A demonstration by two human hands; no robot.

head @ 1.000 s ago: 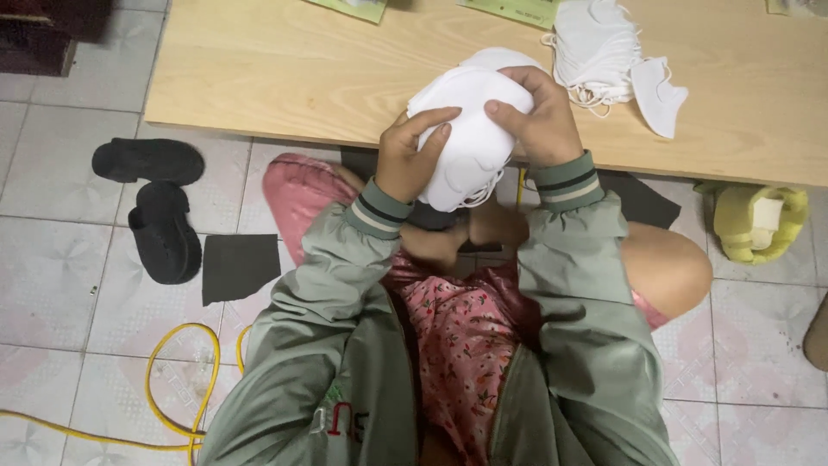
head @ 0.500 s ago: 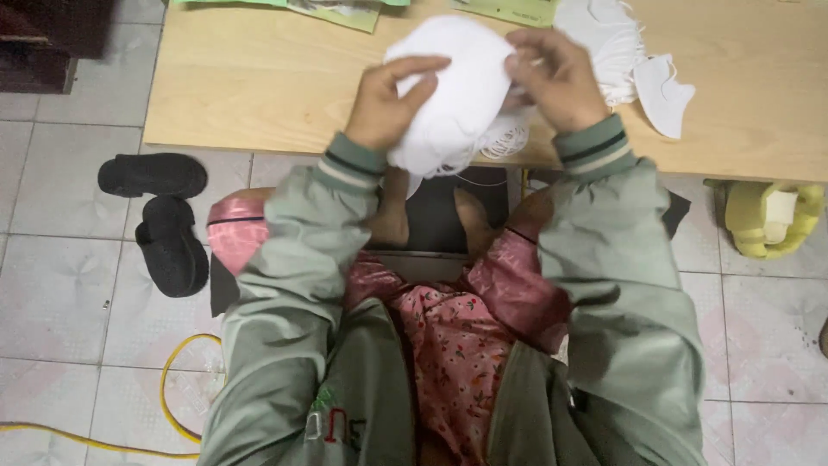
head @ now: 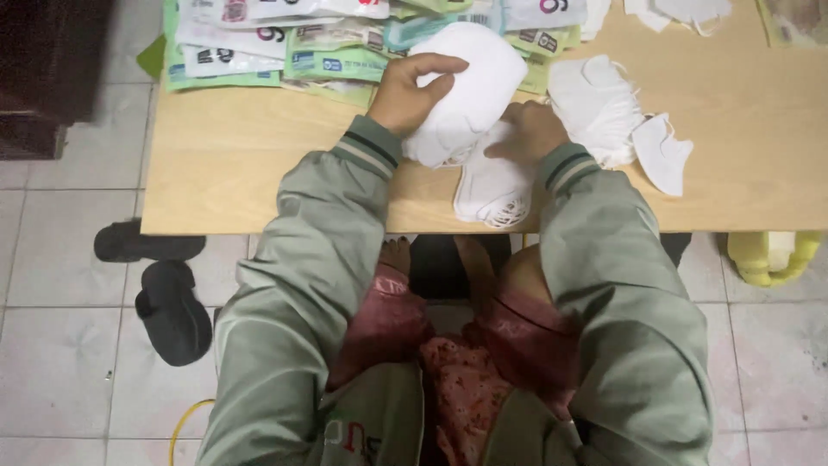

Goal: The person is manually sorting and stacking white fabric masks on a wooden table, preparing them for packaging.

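From my feed the left hand (head: 412, 91) clamps the white mask stack (head: 466, 91) on top, long axis running away from the table (head: 233, 173) edge, right hand (head: 528, 131) lying flat on its near-right side.

Masks (head: 595, 108) right of hands, packets (head: 285, 52) seemingly behind, on table (head: 241, 173)
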